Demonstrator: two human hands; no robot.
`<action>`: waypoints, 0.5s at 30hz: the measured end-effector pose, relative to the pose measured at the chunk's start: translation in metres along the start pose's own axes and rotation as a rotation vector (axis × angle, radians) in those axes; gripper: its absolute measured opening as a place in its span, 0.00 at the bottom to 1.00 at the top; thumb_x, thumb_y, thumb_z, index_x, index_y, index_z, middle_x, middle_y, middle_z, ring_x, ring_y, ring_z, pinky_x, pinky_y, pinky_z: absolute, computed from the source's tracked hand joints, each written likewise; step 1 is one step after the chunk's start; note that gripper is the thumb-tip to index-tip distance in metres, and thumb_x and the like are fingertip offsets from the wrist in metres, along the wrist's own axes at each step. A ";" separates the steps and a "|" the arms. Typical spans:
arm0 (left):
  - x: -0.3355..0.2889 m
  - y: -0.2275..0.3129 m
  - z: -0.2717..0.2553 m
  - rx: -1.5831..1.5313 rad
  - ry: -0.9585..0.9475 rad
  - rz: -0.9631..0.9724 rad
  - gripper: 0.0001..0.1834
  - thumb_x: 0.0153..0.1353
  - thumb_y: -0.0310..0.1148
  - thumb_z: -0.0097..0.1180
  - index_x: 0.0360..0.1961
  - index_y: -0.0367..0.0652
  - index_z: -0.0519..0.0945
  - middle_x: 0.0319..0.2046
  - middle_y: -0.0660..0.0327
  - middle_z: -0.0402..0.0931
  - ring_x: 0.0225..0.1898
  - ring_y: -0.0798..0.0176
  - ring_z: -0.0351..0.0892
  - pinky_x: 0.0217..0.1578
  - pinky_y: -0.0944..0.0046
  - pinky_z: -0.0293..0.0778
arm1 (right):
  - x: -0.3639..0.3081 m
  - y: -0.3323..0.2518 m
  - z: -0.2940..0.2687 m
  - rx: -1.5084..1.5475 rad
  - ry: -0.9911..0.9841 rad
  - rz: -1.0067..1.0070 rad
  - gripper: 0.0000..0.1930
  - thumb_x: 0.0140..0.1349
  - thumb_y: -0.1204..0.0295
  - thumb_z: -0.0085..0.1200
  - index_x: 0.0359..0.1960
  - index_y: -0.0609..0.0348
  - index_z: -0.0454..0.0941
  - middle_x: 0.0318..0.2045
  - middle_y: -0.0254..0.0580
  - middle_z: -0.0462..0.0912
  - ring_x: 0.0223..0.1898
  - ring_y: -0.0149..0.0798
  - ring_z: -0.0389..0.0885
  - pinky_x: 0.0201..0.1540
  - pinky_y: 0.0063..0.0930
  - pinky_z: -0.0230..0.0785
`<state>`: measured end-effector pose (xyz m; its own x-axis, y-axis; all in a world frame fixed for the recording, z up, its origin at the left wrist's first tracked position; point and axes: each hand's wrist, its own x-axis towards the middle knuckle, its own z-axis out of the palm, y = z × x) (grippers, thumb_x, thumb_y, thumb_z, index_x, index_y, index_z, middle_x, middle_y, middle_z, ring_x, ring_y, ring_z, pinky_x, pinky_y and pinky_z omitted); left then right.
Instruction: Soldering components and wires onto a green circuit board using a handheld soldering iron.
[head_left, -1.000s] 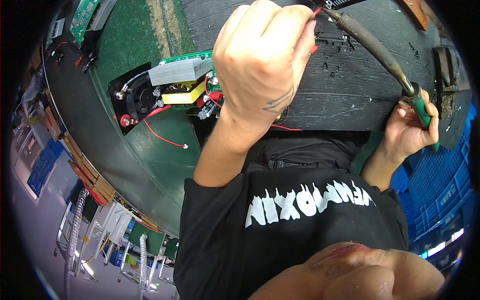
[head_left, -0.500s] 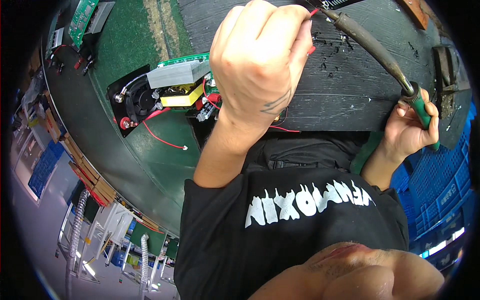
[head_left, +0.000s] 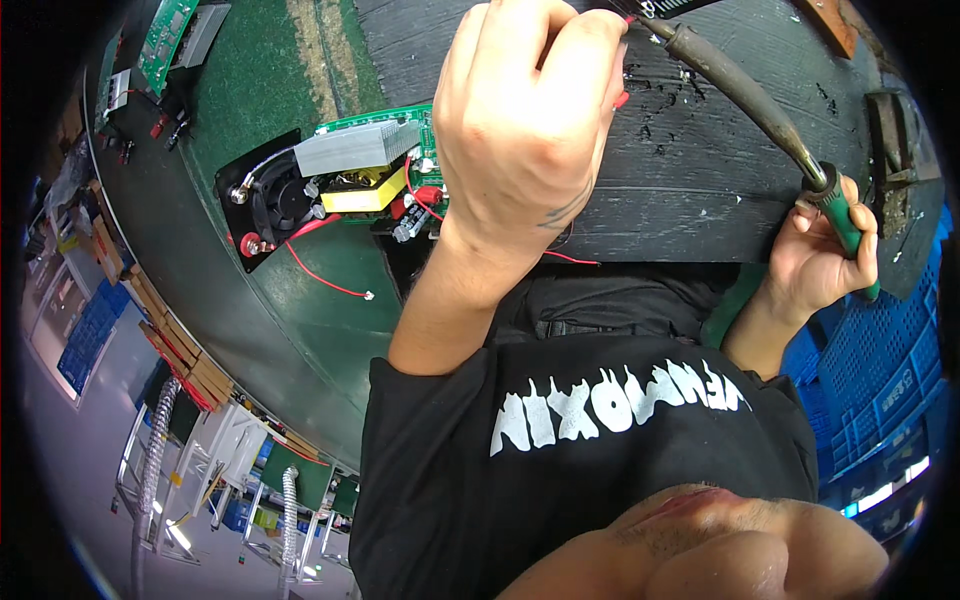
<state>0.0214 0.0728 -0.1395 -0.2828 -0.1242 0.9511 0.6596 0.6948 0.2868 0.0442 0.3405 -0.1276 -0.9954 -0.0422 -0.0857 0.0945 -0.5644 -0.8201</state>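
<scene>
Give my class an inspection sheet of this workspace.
Surface: black wood-grained board, beside a green surface.
Job's things: soldering iron, angled toward the left hand; circuit assembly with heatsink and fan.
Clutter: dark specks scattered on the board.
Grips: left hand seems pinched on a red wire; right hand closed around the iron's green handle.
Cables: thin red lead, white plug at its loose end.
Surroundings: blue crates at right; silver duct at left.

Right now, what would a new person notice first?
Probably the left grip, big at the top middle, seemingly holding a red wire. The right grip, at right, holds a green-handled soldering iron. Left of the left grip, a heat sink and yellow block stand out.
</scene>
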 end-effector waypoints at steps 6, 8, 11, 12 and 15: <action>0.053 0.049 -0.019 0.478 -0.609 -0.387 0.15 0.34 0.17 0.61 0.29 0.35 0.79 0.30 0.55 0.73 0.32 0.55 0.71 0.28 0.64 0.68 | -0.001 0.001 -0.003 -0.023 0.021 -0.009 0.18 0.56 0.57 0.42 0.35 0.56 0.78 0.41 0.53 0.74 0.30 0.42 0.74 0.28 0.23 0.66; 0.050 0.044 -0.018 0.436 -0.530 -0.323 0.14 0.35 0.17 0.60 0.29 0.35 0.78 0.31 0.53 0.73 0.33 0.54 0.72 0.30 0.63 0.69 | -0.001 0.002 -0.001 -0.022 0.041 -0.015 0.18 0.57 0.57 0.41 0.35 0.56 0.78 0.41 0.53 0.74 0.30 0.42 0.73 0.28 0.23 0.66; 0.044 0.037 -0.015 0.363 -0.410 -0.228 0.14 0.35 0.16 0.60 0.29 0.34 0.78 0.32 0.52 0.74 0.34 0.53 0.73 0.32 0.62 0.70 | -0.001 0.002 0.001 -0.020 0.025 -0.012 0.18 0.57 0.57 0.40 0.35 0.56 0.78 0.41 0.53 0.74 0.29 0.42 0.73 0.28 0.23 0.66; 0.040 0.034 -0.010 0.337 -0.370 -0.196 0.14 0.35 0.16 0.59 0.29 0.33 0.78 0.32 0.51 0.74 0.34 0.52 0.73 0.32 0.62 0.70 | -0.001 0.002 0.001 -0.024 0.013 -0.014 0.18 0.57 0.57 0.40 0.35 0.56 0.77 0.41 0.53 0.74 0.28 0.41 0.73 0.28 0.23 0.66; 0.030 0.024 -0.005 0.254 -0.250 -0.106 0.13 0.36 0.16 0.59 0.29 0.32 0.77 0.33 0.50 0.74 0.35 0.51 0.74 0.34 0.61 0.71 | -0.001 0.002 0.000 -0.029 0.004 -0.015 0.19 0.58 0.57 0.40 0.36 0.56 0.77 0.41 0.52 0.74 0.28 0.41 0.73 0.27 0.23 0.66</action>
<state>0.0320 0.0820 -0.1032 -0.5227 -0.0495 0.8511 0.4328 0.8447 0.3149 0.0453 0.3396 -0.1287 -0.9967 -0.0305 -0.0759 0.0803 -0.5406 -0.8375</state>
